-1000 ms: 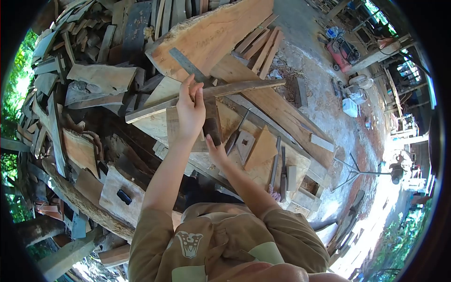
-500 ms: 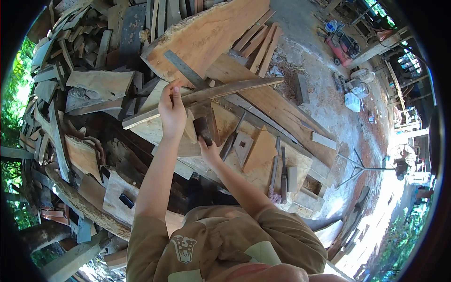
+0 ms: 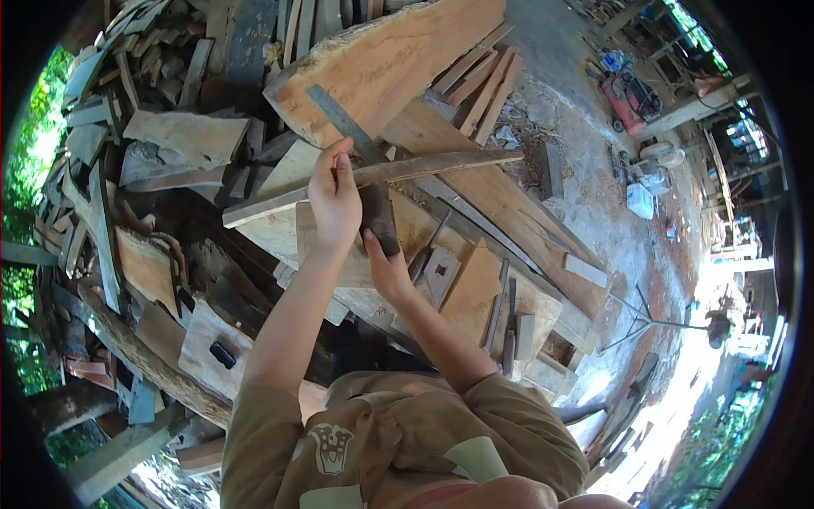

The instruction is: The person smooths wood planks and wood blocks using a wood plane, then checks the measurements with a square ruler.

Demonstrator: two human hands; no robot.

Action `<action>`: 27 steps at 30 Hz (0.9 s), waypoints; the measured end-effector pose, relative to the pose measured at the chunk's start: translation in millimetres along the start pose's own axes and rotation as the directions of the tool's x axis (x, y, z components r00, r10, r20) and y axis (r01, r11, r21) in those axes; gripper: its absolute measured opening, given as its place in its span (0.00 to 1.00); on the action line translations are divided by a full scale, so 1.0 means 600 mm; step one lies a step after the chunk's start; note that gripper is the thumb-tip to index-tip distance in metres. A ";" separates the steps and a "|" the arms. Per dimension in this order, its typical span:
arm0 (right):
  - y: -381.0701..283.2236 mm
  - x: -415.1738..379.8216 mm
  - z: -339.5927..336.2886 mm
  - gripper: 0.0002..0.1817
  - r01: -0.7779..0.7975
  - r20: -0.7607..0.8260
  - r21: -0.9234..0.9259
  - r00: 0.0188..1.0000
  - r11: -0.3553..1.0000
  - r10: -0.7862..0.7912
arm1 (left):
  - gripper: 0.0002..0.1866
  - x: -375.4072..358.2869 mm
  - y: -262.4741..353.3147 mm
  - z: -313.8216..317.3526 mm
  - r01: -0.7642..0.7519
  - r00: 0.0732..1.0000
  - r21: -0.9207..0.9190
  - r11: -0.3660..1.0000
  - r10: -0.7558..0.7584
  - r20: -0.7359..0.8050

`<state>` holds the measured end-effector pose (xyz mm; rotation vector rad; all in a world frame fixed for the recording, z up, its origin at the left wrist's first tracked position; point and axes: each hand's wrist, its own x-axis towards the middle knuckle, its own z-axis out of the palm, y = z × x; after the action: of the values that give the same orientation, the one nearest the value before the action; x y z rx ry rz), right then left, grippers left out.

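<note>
My left hand (image 3: 335, 199) is closed around a long, narrow wooden strip (image 3: 445, 164), its fingertips curled above the strip's upper edge. The strip lies slantwise across the work surface. My right hand (image 3: 388, 270) grips the dark wooden stock (image 3: 381, 227) of a try square, with the thumb on its near end. The square's metal blade (image 3: 339, 119) crosses the strip and sticks out beyond it to the upper left. My left palm lies right beside the stock and hides part of the strip.
Right of my hands lie a chisel-like tool (image 3: 436, 237), a block with a square hole (image 3: 440, 271), a pointed board (image 3: 475, 284) and long tools (image 3: 510, 331). Scrap wood (image 3: 182, 140) is piled on the left, near a black phone-like object (image 3: 223, 355). A red machine (image 3: 623, 102) stands farther off.
My left hand has shifted right along the strip, up against the square's stock. My right hand keeps hold of the stock. The whole view has shifted slightly.
</note>
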<state>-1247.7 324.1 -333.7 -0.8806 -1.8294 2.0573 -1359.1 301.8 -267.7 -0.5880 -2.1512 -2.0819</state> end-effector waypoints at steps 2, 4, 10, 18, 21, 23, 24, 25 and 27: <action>-0.011 -0.011 0.010 0.20 0.200 -0.079 0.098 0.978 0.975 -0.193 | 0.12 0.003 0.001 -0.003 -0.025 1.000 0.005 1.000 0.025 -0.014; 0.050 0.018 0.001 0.21 0.098 -0.025 0.002 0.995 0.995 -0.098 | 0.11 0.011 -0.006 -0.011 -0.038 0.999 -0.004 0.999 0.037 -0.006; 0.015 0.018 -0.002 0.22 -0.014 0.058 -0.135 0.998 0.991 0.022 | 0.10 0.023 -0.019 -0.030 0.092 0.994 -0.092 0.991 -0.098 -0.056; 0.088 0.053 0.008 0.20 0.003 -0.023 -0.362 1.000 0.932 -0.012 | 0.10 0.014 -0.017 -0.066 0.096 0.986 0.004 0.995 -0.095 -0.135; 0.062 0.064 0.010 0.20 0.136 0.021 -0.409 0.990 0.902 -0.140 | 0.10 0.004 -0.017 -0.044 0.067 0.985 -0.110 0.992 -0.083 -0.151; -0.019 0.017 0.023 0.19 0.169 0.072 -0.226 0.985 0.959 -0.156 | 0.10 -0.002 -0.019 -0.035 0.049 0.978 -0.192 0.980 -0.086 -0.191; -0.048 0.000 0.026 0.18 0.199 0.131 -0.037 0.972 0.979 -0.193 | 0.10 -0.005 -0.016 -0.035 0.051 0.977 -0.194 0.980 -0.089 -0.193; -0.067 -0.014 0.027 0.16 0.190 0.136 -0.064 0.974 0.980 -0.180 | 0.10 -0.008 -0.013 -0.038 0.043 0.979 -0.171 0.984 -0.076 -0.189; -0.025 -0.004 0.012 0.16 0.156 0.147 -0.114 0.979 0.981 -0.139 | 0.10 -0.011 -0.014 -0.045 0.025 0.980 -0.143 0.989 -0.052 -0.191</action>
<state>-1253.2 319.6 -318.2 -0.6225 -2.0485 1.9743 -1361.2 273.8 -275.8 -0.3403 -1.9385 -2.2209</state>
